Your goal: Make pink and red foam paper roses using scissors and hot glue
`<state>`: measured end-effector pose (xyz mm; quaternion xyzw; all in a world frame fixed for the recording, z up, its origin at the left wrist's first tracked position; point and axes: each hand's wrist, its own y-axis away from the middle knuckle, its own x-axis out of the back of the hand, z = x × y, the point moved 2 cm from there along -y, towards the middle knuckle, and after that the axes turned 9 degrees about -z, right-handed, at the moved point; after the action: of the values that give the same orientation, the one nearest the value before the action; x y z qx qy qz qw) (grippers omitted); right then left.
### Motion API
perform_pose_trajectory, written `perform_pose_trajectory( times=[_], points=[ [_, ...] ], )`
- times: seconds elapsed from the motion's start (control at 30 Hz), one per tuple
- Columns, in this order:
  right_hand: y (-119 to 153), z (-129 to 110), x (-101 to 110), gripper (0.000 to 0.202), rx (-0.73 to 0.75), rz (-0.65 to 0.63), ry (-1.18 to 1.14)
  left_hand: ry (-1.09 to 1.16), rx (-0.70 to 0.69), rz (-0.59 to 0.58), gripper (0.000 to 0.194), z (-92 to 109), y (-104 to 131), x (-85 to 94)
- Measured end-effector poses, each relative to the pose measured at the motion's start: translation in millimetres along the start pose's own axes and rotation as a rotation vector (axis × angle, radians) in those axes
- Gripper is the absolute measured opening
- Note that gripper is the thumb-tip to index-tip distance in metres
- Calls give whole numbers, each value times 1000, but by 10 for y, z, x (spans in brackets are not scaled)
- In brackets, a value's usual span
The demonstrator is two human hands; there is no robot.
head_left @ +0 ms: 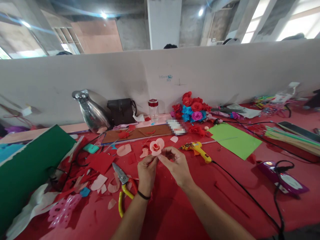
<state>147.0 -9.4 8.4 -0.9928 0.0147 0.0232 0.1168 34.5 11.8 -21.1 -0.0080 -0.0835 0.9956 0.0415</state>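
Observation:
A pink paper rose [157,147] with a red centre is held up in front of me, over the red table. My left hand [147,170] pinches it from below on the left; a black band circles that wrist. From the right, my right hand [176,165] grips its lower edge between thumb and fingers. The underside of the flower is hidden by my fingers. Scissors [123,178] with yellow and red handles lie beside my left forearm, partly covered by it. Right of my hands rests a yellow glue gun [198,150] with a black cord.
Paper scraps [98,182] litter the left side near a green board [32,176]. Behind stand a metal jug [92,111], a dark bag [121,111], a glass jar [153,111] and a bunch of paper flowers [192,108]. A green sheet [236,140] and purple device [283,178] lie right.

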Motion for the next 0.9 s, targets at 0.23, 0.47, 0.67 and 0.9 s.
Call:
perform_pose_trajectory(
  times=[0.23, 0.47, 0.67, 0.9],
  points=[
    [9, 3, 26, 7, 93, -5, 8, -117, -78, 8, 15, 28, 12, 7],
    [-26, 80, 21, 14, -23, -25, -96, -28, -63, -10, 15, -47, -10, 18],
    [-29, 53, 40, 12, 50, -43, -12, 5, -59, -35, 15, -19, 1, 9],
    [-45, 19, 57, 10, 86, -65, -30, 29, -38, -50, 16, 13, 8, -13]
  ],
)
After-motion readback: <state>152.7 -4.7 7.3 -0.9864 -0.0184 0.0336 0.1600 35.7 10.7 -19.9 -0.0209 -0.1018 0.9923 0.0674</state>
